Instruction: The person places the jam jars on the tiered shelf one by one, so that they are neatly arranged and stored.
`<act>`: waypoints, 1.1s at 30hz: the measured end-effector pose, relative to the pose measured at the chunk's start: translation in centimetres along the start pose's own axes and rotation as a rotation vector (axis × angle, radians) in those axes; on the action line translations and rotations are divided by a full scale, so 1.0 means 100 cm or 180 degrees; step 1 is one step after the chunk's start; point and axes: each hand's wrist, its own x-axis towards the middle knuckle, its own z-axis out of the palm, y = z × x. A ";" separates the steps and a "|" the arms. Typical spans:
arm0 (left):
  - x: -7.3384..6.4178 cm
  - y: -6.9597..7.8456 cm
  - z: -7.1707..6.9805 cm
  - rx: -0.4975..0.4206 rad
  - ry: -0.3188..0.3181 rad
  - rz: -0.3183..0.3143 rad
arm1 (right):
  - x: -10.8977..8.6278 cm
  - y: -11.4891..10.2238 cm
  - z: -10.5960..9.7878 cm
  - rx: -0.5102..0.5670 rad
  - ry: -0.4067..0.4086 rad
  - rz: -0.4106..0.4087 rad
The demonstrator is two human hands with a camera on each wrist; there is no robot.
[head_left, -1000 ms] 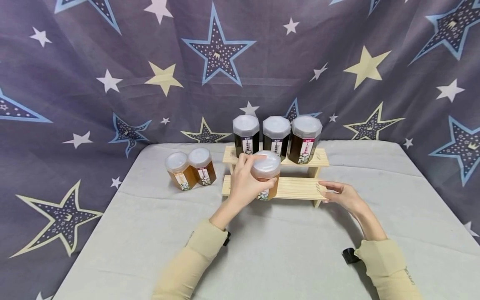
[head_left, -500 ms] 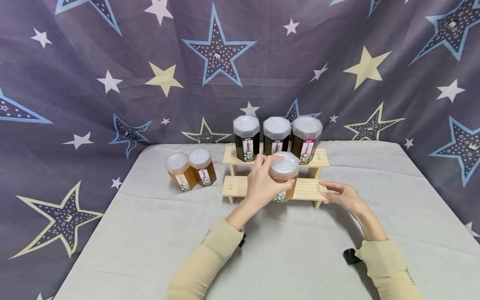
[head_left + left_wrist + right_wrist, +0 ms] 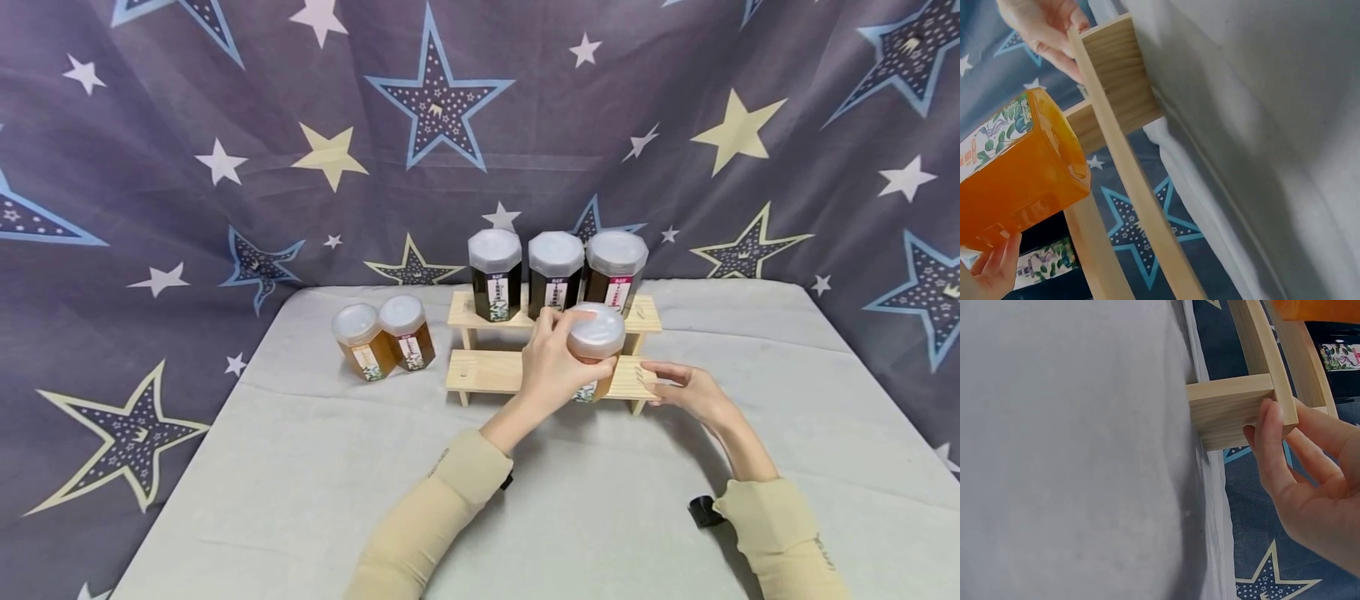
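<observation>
- Reaching in from the bottom of the head view, a left sleeve (image 3: 438, 517) and a right sleeve (image 3: 776, 525), both beige, slanted over the pale grey cloth (image 3: 300, 475).
- A black object (image 3: 705, 511) sat beside the right cuff.
- The left hand (image 3: 555, 362) gripped an amber jar (image 3: 597, 335), thumb and fingers curled round it, a fingertip on its whitish lid.
- That jar was held over the right part of the wooden stand's lower shelf (image 3: 487, 372); the left-wrist view showed its base, just apart from the board.
- The right hand (image 3: 697, 396) pinched the right end of that lower shelf between thumb and fingers.
- Left of the stand, a yellowish jar (image 3: 365, 350) and a reddish-brown jar (image 3: 410, 342) stood close together on the cloth; whether they touched, I could not tell.
- On the upper shelf (image 3: 645, 315) three dark jars (image 3: 496, 292) stood upright in a row, whitish lids on; the right-hand one had a pink-topped label.
- Behind everything hung a dark curtain (image 3: 570, 158) patterned with white, yellow and blue-edged stars.
</observation>
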 end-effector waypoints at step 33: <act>0.002 0.006 0.047 0.0154 -0.0110 -0.0181 | -0.002 -0.003 0.000 0.0021 -0.0059 -0.0007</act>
